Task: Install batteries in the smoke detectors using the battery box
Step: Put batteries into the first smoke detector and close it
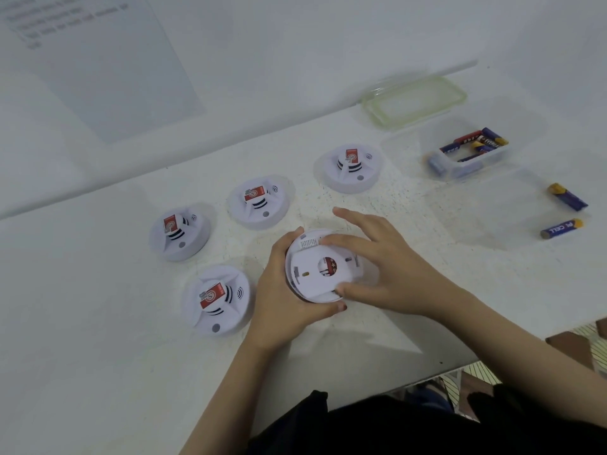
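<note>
On the table (pixel 98 323), detector (pixel 320 267): my left hand (pixel 282 290) cups its rim.
My right hand (pixel 377 267): pinches its back; I should twist level.

A white speckled tabletop (pixel 98 356) met a pale wall (pixel 295 34) bearing a sheet (pixel 108 67) with blurred print; patterned floor (pixel 588 343) showed beyond.

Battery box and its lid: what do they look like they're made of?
Battery box: clear, glossy plastic, it seems; the batteries show through its walls. Lid: translucent plastic with a yellowish-green rim, probably a softer seal.
</note>
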